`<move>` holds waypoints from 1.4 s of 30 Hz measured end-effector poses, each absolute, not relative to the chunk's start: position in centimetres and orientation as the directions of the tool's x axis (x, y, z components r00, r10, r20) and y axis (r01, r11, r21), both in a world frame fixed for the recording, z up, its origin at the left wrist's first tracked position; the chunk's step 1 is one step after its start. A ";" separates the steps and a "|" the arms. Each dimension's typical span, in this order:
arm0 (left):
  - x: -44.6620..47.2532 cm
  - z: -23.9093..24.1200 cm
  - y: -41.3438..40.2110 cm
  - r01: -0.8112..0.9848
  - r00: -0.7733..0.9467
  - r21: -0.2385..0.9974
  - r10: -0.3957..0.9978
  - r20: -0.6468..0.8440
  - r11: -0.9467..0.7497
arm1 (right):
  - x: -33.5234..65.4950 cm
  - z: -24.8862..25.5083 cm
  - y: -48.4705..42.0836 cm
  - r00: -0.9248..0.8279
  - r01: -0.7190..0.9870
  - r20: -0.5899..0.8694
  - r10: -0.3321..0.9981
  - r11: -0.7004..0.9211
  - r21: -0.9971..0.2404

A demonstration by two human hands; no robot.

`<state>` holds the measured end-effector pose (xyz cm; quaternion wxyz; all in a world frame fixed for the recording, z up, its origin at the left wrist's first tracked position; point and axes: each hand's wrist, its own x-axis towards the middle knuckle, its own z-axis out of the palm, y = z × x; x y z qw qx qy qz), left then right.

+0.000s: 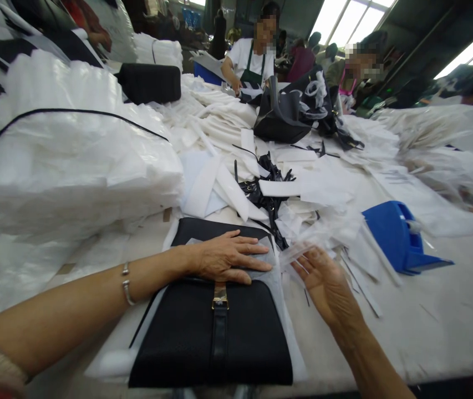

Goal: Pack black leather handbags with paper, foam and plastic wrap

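The left hand (230, 257), spread wide, is steadying tissue (264, 276) on the black bag (257, 332) (light, even pressure suits); the right hand (317, 271) is pinching clear film (292, 253).

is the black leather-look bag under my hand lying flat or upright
Flat: the black leather-look bag has its gold metal buckle facing up.

A black bag (257, 332) lies flat on the pale tabletop (440, 327), its wide lower end close to the near edge. Down the middle of its smooth front runs a black strap (219, 341) with a gold-coloured buckle (220, 303). White sheeting (285, 307) shows beneath along both sides; thin greyish paper (265, 277) covers part of its upper half. Clear plastic (296, 252) slants just beside its right edge.
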<state>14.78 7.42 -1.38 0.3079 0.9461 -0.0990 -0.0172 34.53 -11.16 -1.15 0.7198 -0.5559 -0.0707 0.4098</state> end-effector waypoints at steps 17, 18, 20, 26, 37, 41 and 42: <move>14.7 -1.6 7.1 -0.201 0.979 0.586 -0.176 0.099 -0.785 | 31.1 -1.8 -6.9 0.826 -0.292 -0.166 0.539 0.157 -0.943; 14.7 -1.7 7.1 -0.197 0.980 0.597 -0.172 0.099 -0.778 | 31.3 -1.7 -7.0 0.836 -0.315 -0.158 0.525 0.224 -0.922; 14.8 -1.8 7.1 -0.182 0.983 0.619 -0.160 0.090 -0.764 | 31.6 -1.5 -7.4 0.845 -0.341 -0.156 0.511 0.291 -0.894; 14.7 -1.5 6.8 -0.157 0.987 0.712 -0.095 0.126 -0.684 | 29.9 0.4 -8.8 0.824 -0.080 0.024 0.566 0.159 -0.984; 15.1 -2.1 7.8 -0.099 0.982 0.926 0.114 0.150 -0.364 | 27.2 1.0 -6.9 0.248 0.547 -0.131 0.960 -0.251 -0.799; 14.5 -1.1 8.9 0.037 0.911 0.969 0.406 0.068 -0.246 | 27.0 0.6 -7.0 0.151 0.640 -0.139 0.979 -0.204 -0.741; 14.4 -0.8 9.0 0.059 0.876 0.967 0.478 0.070 -0.250 | 26.9 0.5 -7.1 0.135 0.656 -0.145 0.980 -0.198 -0.729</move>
